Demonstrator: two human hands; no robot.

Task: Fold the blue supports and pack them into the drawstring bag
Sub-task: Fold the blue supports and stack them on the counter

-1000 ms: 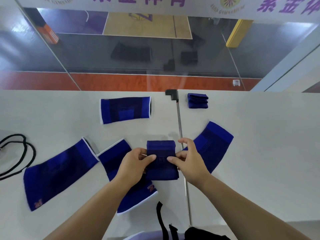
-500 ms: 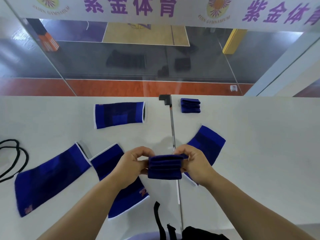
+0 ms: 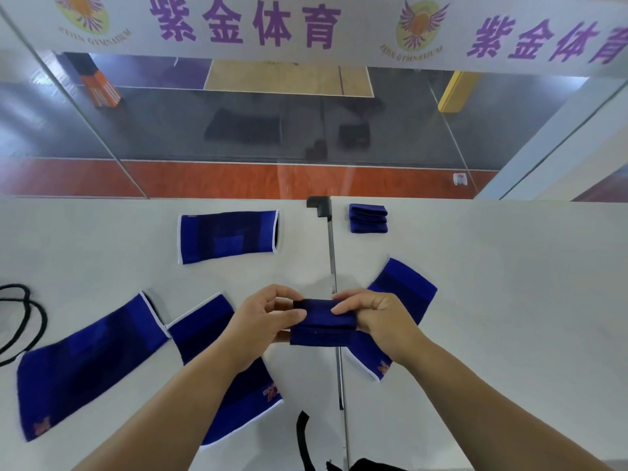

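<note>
A folded blue support (image 3: 323,326) is held above the white table between both hands. My left hand (image 3: 263,317) pinches its left end and my right hand (image 3: 377,317) pinches its right end. Unfolded blue supports lie flat around them: one at the far left (image 3: 85,362), one under my left forearm (image 3: 204,331), one at the back (image 3: 227,236) and one under my right hand (image 3: 404,290). A folded blue support (image 3: 368,218) sits at the back near the table seam. The black drawstring bag (image 3: 367,465) shows only partly at the bottom edge.
A black cord (image 3: 20,321) loops at the table's left edge. A metal seam strip (image 3: 331,253) with a black corner piece (image 3: 319,203) divides the white table (image 3: 509,300). A glass wall stands right behind the table.
The folded support lay on the table under both hands a second ago. It has since been lifted and turned edge-on, and both hands now pinch its ends.
</note>
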